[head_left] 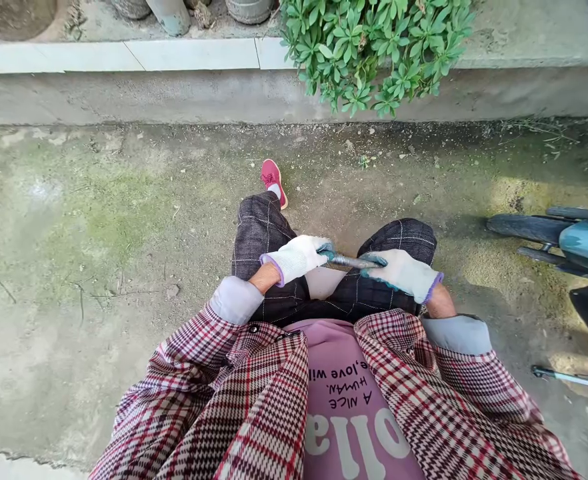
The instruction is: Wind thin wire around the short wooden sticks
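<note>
White knit work gloves with purple cuffs and dark green palms cover both hands. My left hand (301, 259) is closed around one end of a short grey rod (351, 261), held roughly level over my lap. On the rod's other end my right hand (403, 270) is wrapped, thumb lying along it. The bare stretch between the hands looks ribbed near the left glove and smoother near the right. Both ends are hidden in the gloves, so I cannot tell what tool it is. Below it, between my thighs, shows a pale flat patch (324, 283) that I cannot identify.
Ahead runs a low concrete ledge (174, 97) with white edging tiles, pots (249, 9) and a leafy green bush (374, 50) overhanging it. A parked two-wheeler (587, 240) stands at right, near a thin pole (574, 379). My red shoe (273, 179) rests on mossy ground.
</note>
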`<action>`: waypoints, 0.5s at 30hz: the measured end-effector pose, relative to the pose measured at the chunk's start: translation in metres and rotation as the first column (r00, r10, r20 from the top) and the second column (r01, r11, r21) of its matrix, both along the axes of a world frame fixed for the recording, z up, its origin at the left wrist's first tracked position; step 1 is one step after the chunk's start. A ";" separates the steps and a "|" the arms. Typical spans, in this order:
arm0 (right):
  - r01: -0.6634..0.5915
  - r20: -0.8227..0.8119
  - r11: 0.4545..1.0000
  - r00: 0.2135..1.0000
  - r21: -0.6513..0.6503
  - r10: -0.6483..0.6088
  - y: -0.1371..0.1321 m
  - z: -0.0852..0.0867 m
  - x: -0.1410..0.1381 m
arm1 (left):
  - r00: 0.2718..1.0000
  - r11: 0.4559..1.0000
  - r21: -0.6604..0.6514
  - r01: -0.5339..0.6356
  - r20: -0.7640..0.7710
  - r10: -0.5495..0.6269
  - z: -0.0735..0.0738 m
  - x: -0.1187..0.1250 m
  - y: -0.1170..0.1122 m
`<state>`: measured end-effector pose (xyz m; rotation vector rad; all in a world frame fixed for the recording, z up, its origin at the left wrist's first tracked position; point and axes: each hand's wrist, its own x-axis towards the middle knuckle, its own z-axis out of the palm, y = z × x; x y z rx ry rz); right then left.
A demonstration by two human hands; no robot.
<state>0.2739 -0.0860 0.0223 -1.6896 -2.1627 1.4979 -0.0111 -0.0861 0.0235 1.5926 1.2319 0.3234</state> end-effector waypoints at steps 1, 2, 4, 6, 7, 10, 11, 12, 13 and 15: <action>0.061 0.028 0.997 0.998 0.041 -0.062 0.001 -0.001 0.000 | 1.000 1.000 0.002 -0.015 0.008 0.015 0.000 0.001 0.000; 0.142 0.030 0.988 0.989 0.062 -0.144 0.003 -0.001 0.000 | 0.999 1.000 0.004 -0.029 0.017 0.029 0.000 0.002 0.000; 0.377 -0.067 0.926 0.925 0.014 -0.375 0.004 0.001 0.001 | 0.997 0.999 -0.009 -0.045 0.064 0.045 0.001 0.003 0.000; 0.545 -0.226 0.819 0.787 -0.180 -0.574 0.004 0.006 0.002 | 0.988 0.998 -0.047 -0.046 0.145 0.052 0.001 0.005 -0.003; 0.580 -0.302 0.767 0.705 -0.275 -0.642 0.004 0.009 0.002 | 0.982 0.997 -0.068 -0.043 0.183 0.055 0.000 0.006 -0.004; 0.551 -0.475 0.716 0.537 -0.428 -0.697 0.000 0.021 0.005 | 0.973 0.993 -0.111 -0.047 0.219 0.071 -0.006 0.009 -0.007; 0.529 -0.513 0.725 0.514 -0.441 -0.688 -0.002 0.024 0.006 | 0.975 0.992 -0.118 -0.052 0.211 0.076 -0.009 0.009 -0.007; 0.499 -0.537 0.742 0.514 -0.447 -0.669 -0.003 0.026 0.007 | 0.976 0.991 -0.124 -0.058 0.202 0.082 -0.012 0.008 -0.006; 0.454 -0.547 0.769 0.541 -0.450 -0.640 -0.005 0.028 0.008 | 0.978 0.990 -0.126 -0.066 0.188 0.089 -0.015 0.007 -0.005; 0.299 -0.522 0.840 0.675 -0.452 -0.521 -0.007 0.029 0.011 | 0.981 0.988 -0.116 -0.100 0.156 0.117 -0.021 0.003 0.000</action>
